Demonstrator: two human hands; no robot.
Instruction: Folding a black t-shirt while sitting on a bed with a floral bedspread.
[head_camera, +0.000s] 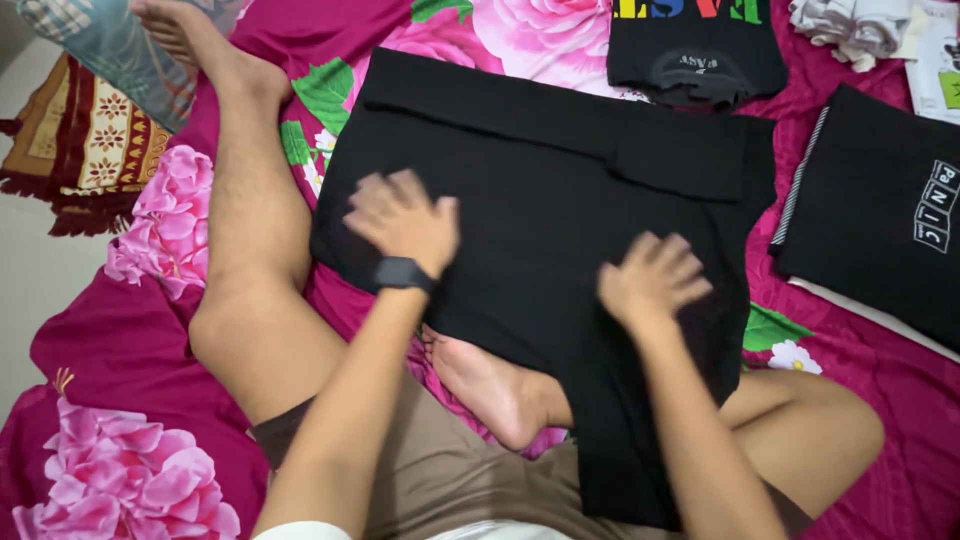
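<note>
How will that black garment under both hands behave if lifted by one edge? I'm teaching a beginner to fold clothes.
The black garment would probably go floppy: it already drapes over the foot and sags past the knee. It looks light, since the left hand and right hand flatten it with open palms. It likely drags rather than slides on the floral bedsheet.

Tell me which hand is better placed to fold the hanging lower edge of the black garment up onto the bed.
Probably the right hand. It rests flat on the black garment just above the part draping over the right leg. The left hand lies farther up, near the garment's left edge.
</note>
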